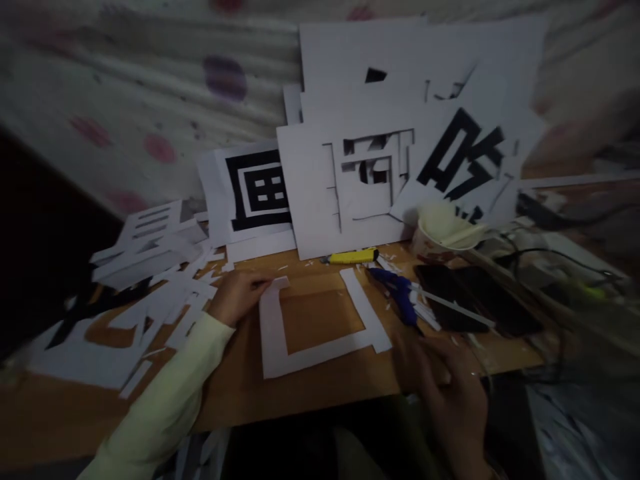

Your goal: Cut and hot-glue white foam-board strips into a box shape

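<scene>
A white U-shaped foam board or card cutout (320,349) lies on the wooden table in front of me. My left hand (236,295) pinches its upper left end, fingers closed there. To the right of the cutout, my right hand (453,393) hovers by the table's front edge, blurred; thumb and fingers look apart, with nothing visible between them. Just beyond those fingers lies a blue glue gun (400,293), a pale glue stick (455,307) reaching out from it to the right. A yellow utility knife (351,257) rests behind the cutout.
White boards (315,193) with cut-out characters lean at the back, beside a sheet with a printed black character (257,190). Paper scraps (185,307) cover the left. On the right are a paper tub (433,243), two dark phones (450,300) and cables (560,257).
</scene>
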Available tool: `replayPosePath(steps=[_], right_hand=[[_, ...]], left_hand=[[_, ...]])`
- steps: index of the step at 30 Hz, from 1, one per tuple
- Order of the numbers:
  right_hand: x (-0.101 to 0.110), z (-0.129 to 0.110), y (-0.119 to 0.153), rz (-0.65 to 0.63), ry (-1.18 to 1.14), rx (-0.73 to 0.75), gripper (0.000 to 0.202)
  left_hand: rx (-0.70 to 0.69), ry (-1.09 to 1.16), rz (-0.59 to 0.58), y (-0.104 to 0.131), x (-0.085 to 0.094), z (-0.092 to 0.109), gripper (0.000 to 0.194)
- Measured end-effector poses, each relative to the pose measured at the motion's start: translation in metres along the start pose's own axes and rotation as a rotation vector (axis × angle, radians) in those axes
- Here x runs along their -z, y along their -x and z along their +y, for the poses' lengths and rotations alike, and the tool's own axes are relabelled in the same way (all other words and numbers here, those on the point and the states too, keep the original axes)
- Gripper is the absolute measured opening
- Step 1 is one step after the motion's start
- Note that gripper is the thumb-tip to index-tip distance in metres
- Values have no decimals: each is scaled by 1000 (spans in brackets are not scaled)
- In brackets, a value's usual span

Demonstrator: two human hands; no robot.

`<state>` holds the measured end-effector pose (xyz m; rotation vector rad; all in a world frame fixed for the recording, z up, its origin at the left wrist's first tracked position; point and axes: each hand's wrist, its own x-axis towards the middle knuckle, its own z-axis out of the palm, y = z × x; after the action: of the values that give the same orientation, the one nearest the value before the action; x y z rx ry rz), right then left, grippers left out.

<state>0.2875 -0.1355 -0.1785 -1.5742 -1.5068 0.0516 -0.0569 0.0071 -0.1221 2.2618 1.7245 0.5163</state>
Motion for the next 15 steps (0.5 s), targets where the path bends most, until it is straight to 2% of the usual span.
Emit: replayPosePath(steps=[3, 7, 10, 15], right_hand=[[20, 21, -8, 37, 115, -70, 24], [20, 32, -23, 78, 177, -99, 25], [9, 16, -30, 50, 96, -48, 19], [-14, -28, -31, -190, -92, 61, 13]], left_hand=[[31, 18, 41, 2, -3, -4, 20], [36, 58, 39, 2, -4, -2, 19], [52, 76, 44, 2, -4, -2, 20], [77, 149, 56, 3, -8, -7, 22]])
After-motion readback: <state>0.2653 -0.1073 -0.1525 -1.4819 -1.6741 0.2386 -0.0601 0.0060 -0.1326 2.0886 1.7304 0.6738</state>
